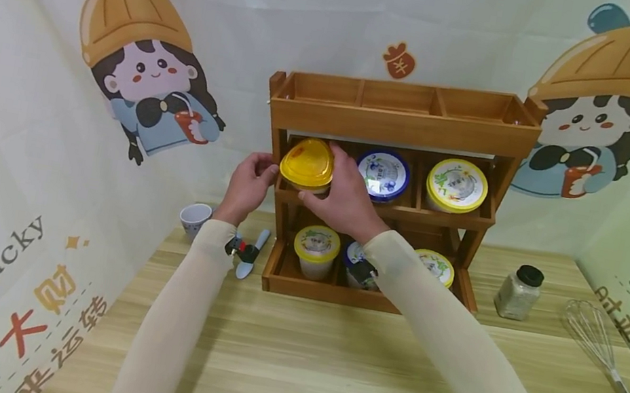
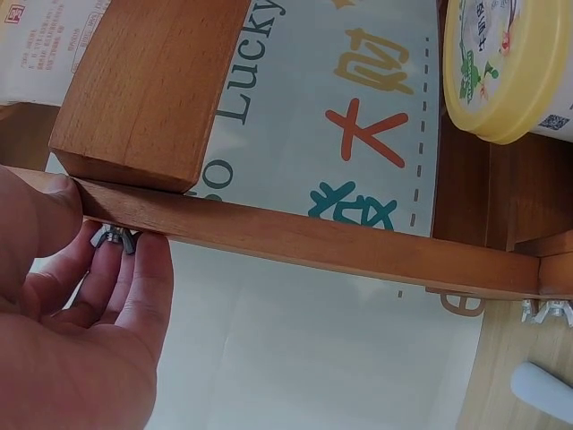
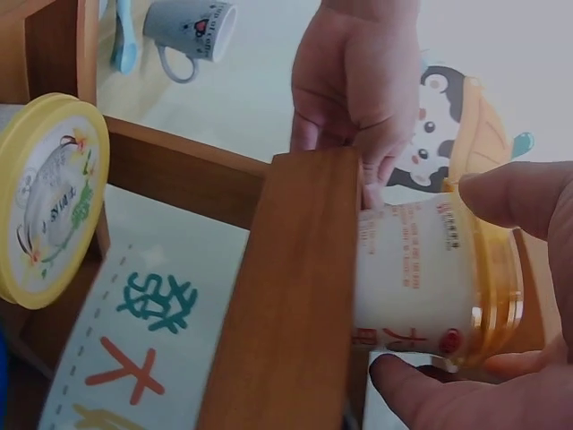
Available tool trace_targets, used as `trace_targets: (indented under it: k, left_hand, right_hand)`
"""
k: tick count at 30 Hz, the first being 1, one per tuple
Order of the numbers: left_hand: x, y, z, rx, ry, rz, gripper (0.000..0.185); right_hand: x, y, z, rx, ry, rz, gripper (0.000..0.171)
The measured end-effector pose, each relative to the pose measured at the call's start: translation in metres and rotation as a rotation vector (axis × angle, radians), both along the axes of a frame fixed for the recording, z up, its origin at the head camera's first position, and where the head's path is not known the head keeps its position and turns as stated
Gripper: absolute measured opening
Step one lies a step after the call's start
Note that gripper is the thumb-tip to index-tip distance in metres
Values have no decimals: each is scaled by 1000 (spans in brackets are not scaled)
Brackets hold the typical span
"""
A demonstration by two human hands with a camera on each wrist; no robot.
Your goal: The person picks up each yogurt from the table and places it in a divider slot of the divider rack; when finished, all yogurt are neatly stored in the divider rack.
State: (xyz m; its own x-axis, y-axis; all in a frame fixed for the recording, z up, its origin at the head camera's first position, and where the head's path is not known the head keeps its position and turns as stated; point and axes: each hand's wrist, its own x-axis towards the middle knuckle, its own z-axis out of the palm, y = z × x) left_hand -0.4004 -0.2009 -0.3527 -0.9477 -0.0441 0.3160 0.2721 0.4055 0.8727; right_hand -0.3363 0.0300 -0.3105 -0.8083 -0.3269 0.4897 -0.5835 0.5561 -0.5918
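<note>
A tub with a translucent orange-yellow lid sits in the left compartment of the rack's middle tier. My right hand grips it, thumb and fingers on opposite sides of the lid; its white printed body shows in the right wrist view. At the left side of the wooden rack, my left hand holds the upright post. In the left wrist view its thumb presses one face of the post, while the fingers lie behind a metal wing nut on the other.
Blue-lidded and yellow-lidded tubs share the middle tier; several more stand below. A cup and pale blue spoon lie left of the rack. To the right are a black-capped jar and a whisk.
</note>
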Motion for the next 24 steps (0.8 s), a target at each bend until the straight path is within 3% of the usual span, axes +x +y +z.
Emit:
trace_targets:
  k: [7,13,19,24]
  left_hand:
    - [-2,1,1,16,19,0,42]
    - [-1,4,-2,38,8,13,41]
    - [10,7,-4,61,32,50,42]
    - [30,8,-6,103,35,97,40]
  right_hand:
    - [12,10,8,24,20,-28,101]
    - [24,29,8,-117,29,27,92]
    - [39,54,-2,-269,79,57,76]
    - [54,77,-14,-319,131,62,64]
